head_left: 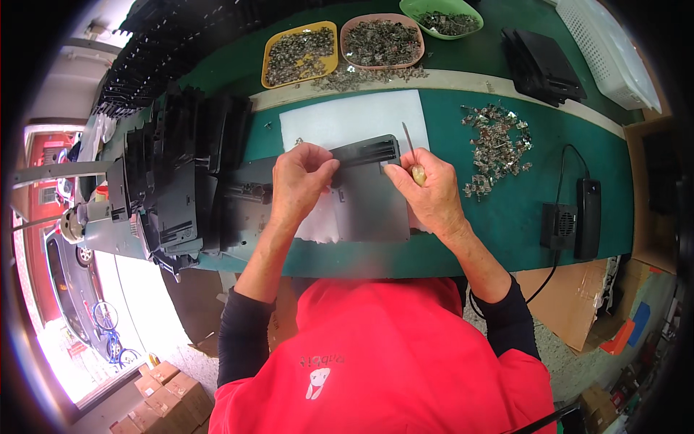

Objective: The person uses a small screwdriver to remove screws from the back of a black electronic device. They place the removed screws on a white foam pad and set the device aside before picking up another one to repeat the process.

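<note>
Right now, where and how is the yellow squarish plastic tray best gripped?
Probably pinch the yellow tray by its left rim, from the left: that raised edge faces green tabletop, while the pink rounded plastic tray crowds its right and loose metal bits lie by its near-right corner.

Bright red garment (pixel 405 362), dark lettering (pixel 322 360), white emblem (pixel 316 384), black sleeves (pixel 247 334), bare forearms (pixel 478 262)
</note>
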Available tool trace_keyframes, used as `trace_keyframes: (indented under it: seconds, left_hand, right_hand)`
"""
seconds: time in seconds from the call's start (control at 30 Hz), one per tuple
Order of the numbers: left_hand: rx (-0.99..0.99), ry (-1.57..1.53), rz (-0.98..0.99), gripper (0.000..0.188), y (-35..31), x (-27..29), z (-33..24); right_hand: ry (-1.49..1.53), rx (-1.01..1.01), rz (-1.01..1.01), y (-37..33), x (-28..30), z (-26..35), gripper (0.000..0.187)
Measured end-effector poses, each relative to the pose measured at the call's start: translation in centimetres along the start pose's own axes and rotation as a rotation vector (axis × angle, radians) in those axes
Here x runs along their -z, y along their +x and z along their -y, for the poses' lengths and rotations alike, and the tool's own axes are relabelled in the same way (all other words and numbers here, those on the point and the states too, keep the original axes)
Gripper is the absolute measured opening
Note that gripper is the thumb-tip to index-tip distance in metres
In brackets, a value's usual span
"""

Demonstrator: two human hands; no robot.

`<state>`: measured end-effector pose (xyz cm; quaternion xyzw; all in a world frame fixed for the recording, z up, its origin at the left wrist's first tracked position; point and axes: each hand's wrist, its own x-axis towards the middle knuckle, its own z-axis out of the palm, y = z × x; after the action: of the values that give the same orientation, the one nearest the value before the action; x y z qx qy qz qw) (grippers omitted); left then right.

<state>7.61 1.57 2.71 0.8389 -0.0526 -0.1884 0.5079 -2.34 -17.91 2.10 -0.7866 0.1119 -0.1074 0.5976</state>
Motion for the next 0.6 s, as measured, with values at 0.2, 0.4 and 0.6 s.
trace_keyframes:
  seconds: [0.2,0.4,0.6]
  left_hand:
    - [-0.020,0.097,-0.077,0.020,-0.6,0.0,-0.4]
    - [0.011,-0.153,0.029,0.024,-1.1,0.0,0.2]
    - [-0.064,0.051,-0.124,0.016,-0.7,-0.9,0.4]
  right_hand:
    - [0.144,-0.079,-0.013,-0.4,0.2,-1.2,0.025]
    - [0.191,-0.236,0.015,-1.0,0.4,-0.6,0.025]
    - [-0.415,-0.043,0.256,-0.3,2.1,0.3,0.030]
